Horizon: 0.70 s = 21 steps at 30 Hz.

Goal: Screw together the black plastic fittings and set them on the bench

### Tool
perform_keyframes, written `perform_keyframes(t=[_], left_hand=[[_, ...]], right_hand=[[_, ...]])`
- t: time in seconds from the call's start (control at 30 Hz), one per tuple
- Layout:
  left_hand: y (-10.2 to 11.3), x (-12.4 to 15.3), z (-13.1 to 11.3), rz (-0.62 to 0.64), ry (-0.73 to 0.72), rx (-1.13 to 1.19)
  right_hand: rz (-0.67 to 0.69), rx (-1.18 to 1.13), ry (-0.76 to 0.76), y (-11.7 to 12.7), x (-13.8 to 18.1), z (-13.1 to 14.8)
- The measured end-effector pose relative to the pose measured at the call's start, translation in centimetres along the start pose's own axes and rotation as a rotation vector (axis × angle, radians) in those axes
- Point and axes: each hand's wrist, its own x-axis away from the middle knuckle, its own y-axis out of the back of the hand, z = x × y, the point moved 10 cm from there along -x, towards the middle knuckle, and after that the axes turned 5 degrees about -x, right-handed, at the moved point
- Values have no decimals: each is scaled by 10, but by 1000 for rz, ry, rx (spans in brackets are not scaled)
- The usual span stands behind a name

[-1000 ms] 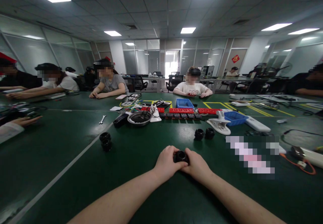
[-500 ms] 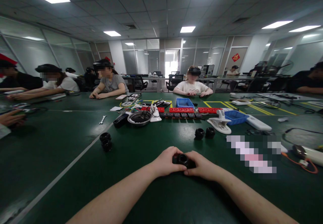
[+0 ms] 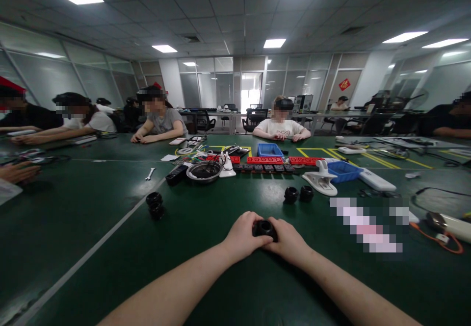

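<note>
Both of my hands meet on the green table in front of me, around a small black round fitting. My left hand wraps its fingers on the fitting's left side. My right hand grips it from the right. The fitting's open ring faces up and away from me. Two similar black fittings stand side by side farther out to the right. Two more black fittings sit to the left near a white line.
Beyond my hands lie a metal bowl, red and black terminal strips, blue trays, a white clamp, a wrench and cables at right. Several people sit around the table; a person's hand rests at left.
My hands have shifted slightly around the fitting, turning it a little between them. They stay at the same spot on the table.
</note>
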Motion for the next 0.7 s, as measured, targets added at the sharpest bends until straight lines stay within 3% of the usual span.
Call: perform_keyframes(t=[0.17, 0.3, 0.4, 0.57, 0.7], left_hand=[[-5, -1, -5, 148, -85, 66], [-5, -1, -7, 180, -95, 82], [-7, -1, -5, 155, -53, 75], [1, -1, 4, -38, 66, -16], [2, -1, 1, -13, 36, -23]], right_hand=[[141, -229, 171, 2, 5, 6], [231, -301, 194, 0, 6, 5], [177, -243, 117, -2, 1, -1], [-52, -8, -79, 1, -4, -13], [-41, -16, -16, 0, -2, -5]])
